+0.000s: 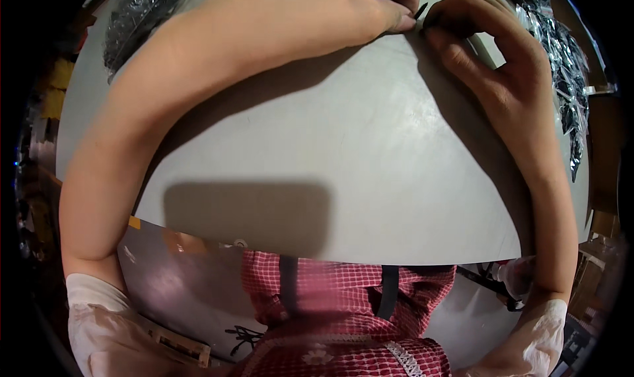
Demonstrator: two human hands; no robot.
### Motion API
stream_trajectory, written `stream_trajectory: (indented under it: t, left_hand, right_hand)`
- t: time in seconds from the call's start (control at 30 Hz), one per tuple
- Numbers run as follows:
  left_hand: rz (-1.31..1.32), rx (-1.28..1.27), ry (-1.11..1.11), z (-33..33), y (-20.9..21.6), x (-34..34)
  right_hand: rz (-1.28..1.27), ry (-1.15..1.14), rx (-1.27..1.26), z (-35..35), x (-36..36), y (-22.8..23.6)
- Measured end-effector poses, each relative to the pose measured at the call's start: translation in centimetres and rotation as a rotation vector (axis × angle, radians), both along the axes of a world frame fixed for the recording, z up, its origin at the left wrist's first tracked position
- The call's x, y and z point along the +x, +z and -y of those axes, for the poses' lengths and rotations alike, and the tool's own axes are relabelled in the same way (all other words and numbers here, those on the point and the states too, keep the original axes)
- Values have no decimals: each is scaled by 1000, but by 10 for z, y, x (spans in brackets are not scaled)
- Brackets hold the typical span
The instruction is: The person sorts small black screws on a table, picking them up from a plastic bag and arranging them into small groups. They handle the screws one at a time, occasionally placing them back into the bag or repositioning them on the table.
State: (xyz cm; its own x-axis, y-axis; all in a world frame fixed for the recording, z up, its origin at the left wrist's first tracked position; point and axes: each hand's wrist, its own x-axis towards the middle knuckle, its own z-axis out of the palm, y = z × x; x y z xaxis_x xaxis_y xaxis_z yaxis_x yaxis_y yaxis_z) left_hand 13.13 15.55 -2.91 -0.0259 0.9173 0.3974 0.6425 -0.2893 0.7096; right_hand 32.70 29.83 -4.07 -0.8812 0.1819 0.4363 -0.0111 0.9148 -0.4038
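At the far edge of the view, both my hands work close together over the grey table [370, 159]. My left hand [389, 7] is closed, thumb and fingers pinched at a small, thin black piece [421, 10] whose pointed end sticks out. My right hand [492, 40] faces it, a short gap away, with thumb and forefinger curled together. Whatever lies between those right fingertips is too dark and small to name. Part of my left hand is cut off by the top of the picture.
A clear plastic bag [142, 23] with dark contents lies at the far left, beyond my left forearm. Along the right side of the table is a heap of shiny, dark plastic packets [564, 73], close to my right wrist. The table's near edge curves in front of my red checked apron [343, 311].
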Motion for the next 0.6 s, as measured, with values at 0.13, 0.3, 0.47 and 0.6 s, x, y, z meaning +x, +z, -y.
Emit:
stream_trajectory:
  t: [0.13,0.3,0.47,0.6]
  left_hand:
    - [-63,62,-41,1,2,-3]
    - [-160,158,-43,1,-4,-10]
    - [-32,124,-176,-22,-15,-14]
    - [-74,-70,-34,7,16,-10]
  right_hand:
    - [-33,-31,-62,-2,1,-3]
    - [-12,-58,-62,-3,-1,-3]
    - [68,-215,-76,-7,9,-5]
    - [61,-184,-140,4,0,3]
